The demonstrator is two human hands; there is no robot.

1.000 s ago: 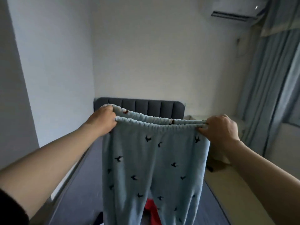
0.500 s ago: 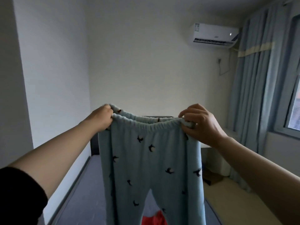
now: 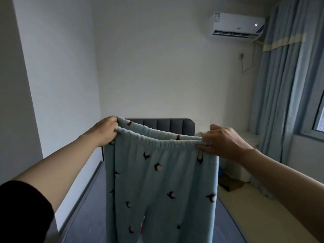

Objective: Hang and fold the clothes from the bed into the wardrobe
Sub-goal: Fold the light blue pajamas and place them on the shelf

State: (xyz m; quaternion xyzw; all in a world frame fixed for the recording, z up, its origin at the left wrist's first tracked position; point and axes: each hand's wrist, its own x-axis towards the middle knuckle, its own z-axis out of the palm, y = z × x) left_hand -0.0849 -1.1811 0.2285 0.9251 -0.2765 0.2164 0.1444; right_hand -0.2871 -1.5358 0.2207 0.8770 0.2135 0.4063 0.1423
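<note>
As the waistband (image 3: 157, 140) is drawn wider than a moment ago, left hand (image 3: 103, 132) and right hand (image 3: 222, 142) grip its ends with curled fingers (image 3: 206, 137), squaring the pyjama trousers (image 3: 161, 181) for folding.

So the pants (image 3: 161, 181) hang over the bed (image 3: 87, 220), with 1 hand on each end of the waistband: left hand (image 3: 105, 130) on the left end, right hand (image 3: 222, 142) on the right. The headboard (image 3: 168, 124) sits behind the pants at the bed's far edge, against the back wall. The air conditioner (image 3: 236, 25) is high on that wall, above and right of the headboard. The curtain (image 3: 284, 102) is just right of it, and the window (image 3: 315, 123) is further right.
</note>
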